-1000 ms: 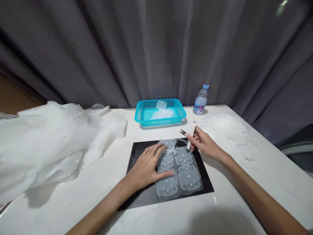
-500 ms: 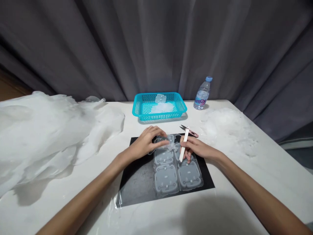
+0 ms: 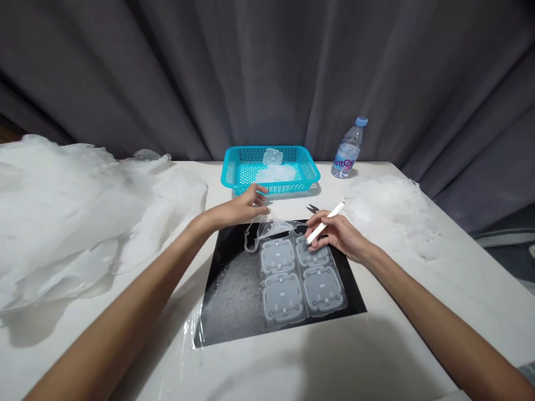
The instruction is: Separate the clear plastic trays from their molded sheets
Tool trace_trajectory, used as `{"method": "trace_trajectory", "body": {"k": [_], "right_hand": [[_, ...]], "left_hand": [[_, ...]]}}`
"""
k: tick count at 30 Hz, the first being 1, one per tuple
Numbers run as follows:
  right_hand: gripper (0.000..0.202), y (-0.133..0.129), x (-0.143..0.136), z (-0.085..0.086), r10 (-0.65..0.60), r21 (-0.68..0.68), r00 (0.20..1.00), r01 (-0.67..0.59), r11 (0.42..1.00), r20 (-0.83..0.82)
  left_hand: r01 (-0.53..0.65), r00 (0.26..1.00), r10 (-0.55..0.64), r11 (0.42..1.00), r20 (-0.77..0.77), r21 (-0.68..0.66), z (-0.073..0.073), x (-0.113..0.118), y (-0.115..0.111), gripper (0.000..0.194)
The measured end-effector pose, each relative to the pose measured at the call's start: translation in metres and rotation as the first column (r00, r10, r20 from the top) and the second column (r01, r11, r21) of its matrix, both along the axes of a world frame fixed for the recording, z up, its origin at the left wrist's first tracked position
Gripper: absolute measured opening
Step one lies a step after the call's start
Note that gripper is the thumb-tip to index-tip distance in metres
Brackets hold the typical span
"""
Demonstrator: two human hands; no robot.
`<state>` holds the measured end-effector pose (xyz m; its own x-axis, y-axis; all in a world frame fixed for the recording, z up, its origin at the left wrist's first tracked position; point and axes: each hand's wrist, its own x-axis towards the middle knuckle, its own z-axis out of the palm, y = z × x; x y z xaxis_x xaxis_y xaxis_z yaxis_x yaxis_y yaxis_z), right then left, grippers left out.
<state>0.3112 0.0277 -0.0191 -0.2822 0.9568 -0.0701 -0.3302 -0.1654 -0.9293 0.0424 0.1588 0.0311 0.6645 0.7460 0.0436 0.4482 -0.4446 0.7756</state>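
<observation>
My left hand (image 3: pixel 249 205) is raised over the back edge of the black sheet (image 3: pixel 234 278), its fingers apart, just in front of the blue basket. Loose clear plastic trimmings (image 3: pixel 271 228) lie just below it; contact with them is unclear. My right hand (image 3: pixel 334 234) is closed round a white pen-shaped tool (image 3: pixel 326 223), above the back right of the translucent moulded pieces (image 3: pixel 283 295). Those pieces lie in two columns on the sheet. Small scissors (image 3: pixel 312 209) show their dark blades behind my right hand, which hides the rest.
Behind the sheet stands the blue basket (image 3: pixel 228 178), with a clear moulded piece (image 3: pixel 273 157) inside. A water bottle (image 3: pixel 349 150) is at the back right. White film heaps lie left (image 3: pixel 75 217) and right (image 3: pixel 393 214). A grey curtain hangs behind.
My left hand has moved back and left, away from the moulded pieces, and opened. The trimmings have shifted left. The white tool now tilts to the right in my right hand.
</observation>
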Motion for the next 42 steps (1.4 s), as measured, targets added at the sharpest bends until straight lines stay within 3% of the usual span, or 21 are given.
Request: {"method": "trace_trajectory", "body": {"k": [3, 6, 8, 11, 14, 16, 19, 22, 24, 26, 29, 33, 36, 42], "right_hand": [[0.028, -0.002, -0.001, 0.000, -0.044, 0.021, 0.998, 0.043, 0.999, 0.050], [0.027, -0.008, -0.006, 0.004, -0.095, 0.076, 0.985, 0.084, 0.994, 0.147], [0.027, -0.013, -0.012, 0.008, -0.086, 0.117, 0.977, 0.064, 0.991, 0.194], [0.025, -0.021, -0.020, 0.016, -0.013, 0.120, 0.969, -0.017, 0.993, 0.246], [0.030, -0.026, -0.024, 0.023, 0.072, 0.113, 0.948, -0.112, 0.987, 0.309], [0.029, -0.028, -0.025, 0.026, 0.100, 0.142, 0.922, -0.164, 0.976, 0.375], [0.021, -0.030, -0.025, 0.026, 0.140, 0.161, 0.879, -0.236, 0.958, 0.455], [0.020, -0.031, -0.026, 0.021, 0.181, 0.114, 0.877, -0.256, 0.960, 0.446], [0.020, -0.031, -0.028, 0.017, 0.161, 0.114, 0.880, -0.235, 0.965, 0.446], [0.019, -0.030, -0.029, 0.014, 0.131, 0.137, 0.874, -0.218, 0.966, 0.468], [0.018, -0.028, -0.031, 0.012, 0.091, 0.177, 0.864, -0.202, 0.963, 0.495], [0.014, -0.029, -0.030, 0.017, 0.057, 0.239, 0.829, -0.226, 0.944, 0.556], [0.008, -0.036, -0.032, 0.025, 0.029, 0.274, 0.774, -0.259, 0.926, 0.633], [0.006, -0.055, -0.051, 0.036, -0.099, 0.421, 0.702, -0.303, 0.855, 0.705]], "left_hand": [[0.012, 1.000, -0.012, 1.000, 0.001, -0.007, 0.014, -0.006, -0.002, 0.048], [-0.040, 0.998, 0.039, 0.999, -0.044, -0.022, 0.025, -0.010, -0.016, 0.031], [-0.037, 0.996, 0.024, 0.988, -0.088, -0.152, 0.029, -0.011, -0.027, 0.029], [0.076, 0.990, -0.112, 0.940, -0.091, -0.332, 0.032, -0.008, -0.045, 0.029], [0.244, 0.951, -0.275, 0.949, -0.142, -0.201, 0.026, -0.006, -0.062, 0.040], [0.278, 0.945, -0.280, 0.960, -0.169, -0.036, 0.017, -0.004, -0.067, 0.043], [0.206, 0.968, -0.165, 0.952, -0.187, 0.226, 0.000, -0.001, -0.062, 0.013], [0.020, 0.993, 0.021, 0.939, -0.115, 0.343, -0.010, 0.000, -0.052, 0.005], [-0.080, 0.992, 0.112, 0.922, -0.063, 0.378, -0.010, -0.001, -0.052, 0.005], [-0.071, 0.994, 0.100, 0.919, -0.054, 0.387, -0.007, -0.004, -0.063, 0.003], [0.098, 0.995, -0.091, 0.951, -0.038, 0.293, -0.006, -0.014, -0.093, 0.003], [0.278, 0.959, -0.257, 0.932, -0.116, 0.232, -0.015, -0.029, -0.123, 0.016], [0.291, 0.953, -0.255, 0.920, -0.161, 0.262, -0.023, -0.035, -0.127, 0.031], [0.267, 0.963, -0.242, 0.916, -0.121, 0.299, -0.033, -0.037, -0.124, 0.034]]}}
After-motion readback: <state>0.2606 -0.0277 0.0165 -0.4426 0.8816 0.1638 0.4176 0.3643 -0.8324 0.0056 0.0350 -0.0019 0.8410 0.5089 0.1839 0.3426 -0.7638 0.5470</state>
